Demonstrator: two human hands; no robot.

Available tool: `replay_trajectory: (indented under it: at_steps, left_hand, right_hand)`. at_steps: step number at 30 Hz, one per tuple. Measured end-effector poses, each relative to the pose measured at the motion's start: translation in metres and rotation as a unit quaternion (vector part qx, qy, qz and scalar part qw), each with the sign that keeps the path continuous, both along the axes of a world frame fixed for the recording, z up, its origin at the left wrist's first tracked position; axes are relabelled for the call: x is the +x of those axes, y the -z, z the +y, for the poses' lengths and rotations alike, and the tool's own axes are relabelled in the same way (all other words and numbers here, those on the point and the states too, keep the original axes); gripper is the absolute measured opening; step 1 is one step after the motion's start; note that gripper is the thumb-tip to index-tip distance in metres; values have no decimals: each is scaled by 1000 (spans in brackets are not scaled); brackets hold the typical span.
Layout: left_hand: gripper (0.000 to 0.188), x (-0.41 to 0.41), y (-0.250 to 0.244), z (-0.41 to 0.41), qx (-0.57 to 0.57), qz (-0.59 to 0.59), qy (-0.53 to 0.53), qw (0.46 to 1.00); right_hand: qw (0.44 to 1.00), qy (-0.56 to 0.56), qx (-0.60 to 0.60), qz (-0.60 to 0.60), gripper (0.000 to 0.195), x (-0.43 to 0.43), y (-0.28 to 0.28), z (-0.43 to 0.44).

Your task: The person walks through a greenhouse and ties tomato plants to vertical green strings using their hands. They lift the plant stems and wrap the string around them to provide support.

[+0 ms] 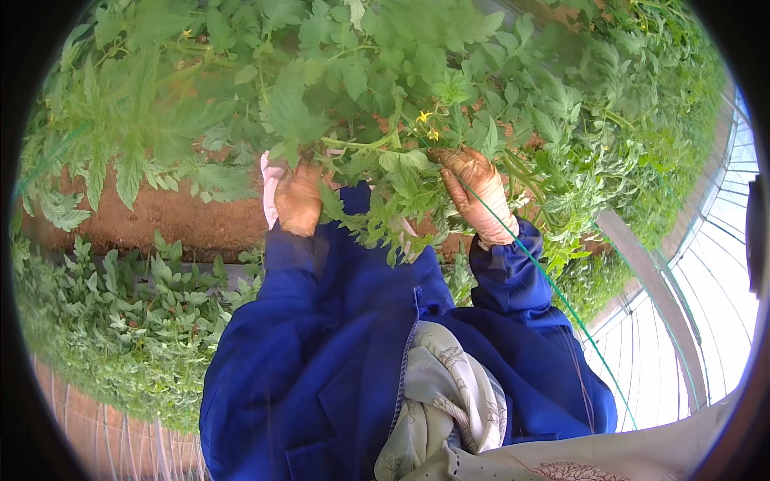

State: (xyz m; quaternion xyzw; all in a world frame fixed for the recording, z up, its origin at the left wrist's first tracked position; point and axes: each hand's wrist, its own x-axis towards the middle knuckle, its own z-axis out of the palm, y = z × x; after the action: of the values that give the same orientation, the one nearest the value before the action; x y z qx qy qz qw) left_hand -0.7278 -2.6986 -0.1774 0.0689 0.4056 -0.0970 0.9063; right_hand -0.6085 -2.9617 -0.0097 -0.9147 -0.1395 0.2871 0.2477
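Both my hands wear thin, soil-stained gloves and are among leafy tomato plants. My left hand [299, 195] is by a tomato stem [355, 143] left of centre, its fingertips hidden by leaves; a pink strip [271, 186] lies along its outer side. My right hand [475, 192] is right of centre, its fingers bent at the foliage beside small yellow tomato flowers [429, 125]. A green twine [541, 270] passes across this hand and runs down to the lower right. Whether the fingers grip the twine or a stem cannot be told.
Bare reddish soil [138, 210] shows between the plant rows. Another row of tomato plants [150, 324] stands at lower left. A greenhouse wall with thin frame lines [722, 240] curves along the right. Blurred leaves [150, 102] hang close at upper left.
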Motion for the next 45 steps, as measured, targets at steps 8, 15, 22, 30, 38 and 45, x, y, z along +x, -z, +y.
replay_trajectory:
  at_steps: [8,15,22,30,38,45]
  left_hand:
    - [45,5,-13,-72,94,-54,167,980]
    - [46,44,1,-60,138,-139,226,954]
    - [48,88,9,-27,182,-204,258,927]
    - [50,138,16,-7,217,-270,283,895]
    - [52,195,16,-62,252,-454,286,805]
    - [54,243,-52,-106,147,-447,352,809]
  right_hand:
    - [999,-33,-30,26,33,-18,1,21]
    - [998,-46,-22,22,26,-7,-3,2]
    - [963,185,187,47,24,0,34,-24]
    - [941,-207,264,-45,7,37,58,-14]
    - [894,256,362,-72,61,55,19,-20]
    - [875,346,333,51,81,11,22,8]
